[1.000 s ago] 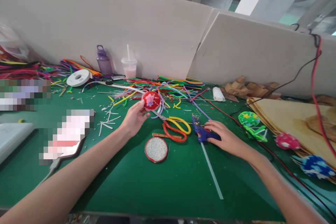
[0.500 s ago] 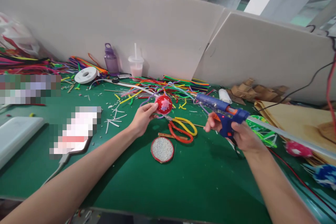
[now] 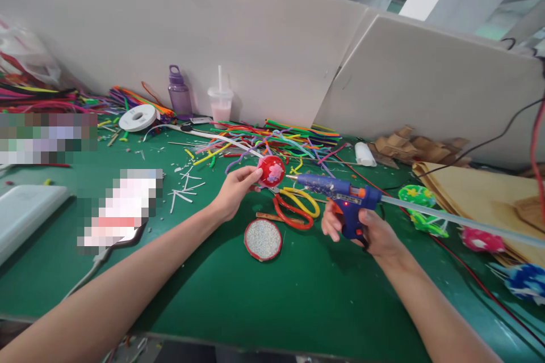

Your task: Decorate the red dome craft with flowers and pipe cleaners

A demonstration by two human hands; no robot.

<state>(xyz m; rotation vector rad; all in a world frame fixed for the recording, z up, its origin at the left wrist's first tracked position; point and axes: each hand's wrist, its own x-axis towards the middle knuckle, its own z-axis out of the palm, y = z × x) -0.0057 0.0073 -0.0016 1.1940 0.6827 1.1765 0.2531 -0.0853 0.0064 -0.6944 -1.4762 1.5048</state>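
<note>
My left hand [image 3: 232, 190] holds a small red round piece with a pink flower [image 3: 271, 170] just above the green table [image 3: 238, 306]. My right hand [image 3: 366, 232] grips a blue glue gun [image 3: 336, 188] by its handle, a clear glue stick trailing out to the right. The gun's nozzle points left, its tip a few centimetres from the red piece. Below them lie red-and-yellow scissors [image 3: 298, 207] and a round silver glitter disc with a red rim [image 3: 263, 239].
A heap of coloured pipe cleaners [image 3: 272, 139] lies behind the hands. At the back stand a purple bottle [image 3: 179, 93], a pink drink cup [image 3: 221, 103] and a white tape roll [image 3: 137, 117]. Finished ornaments [image 3: 419, 204] and brown paper sheets [image 3: 481, 193] sit right. White panels wall the table.
My right hand picked the glue gun up off the table, raised it, then lowered its nozzle close to the red piece. My left hand shifted the red piece slightly right.
</note>
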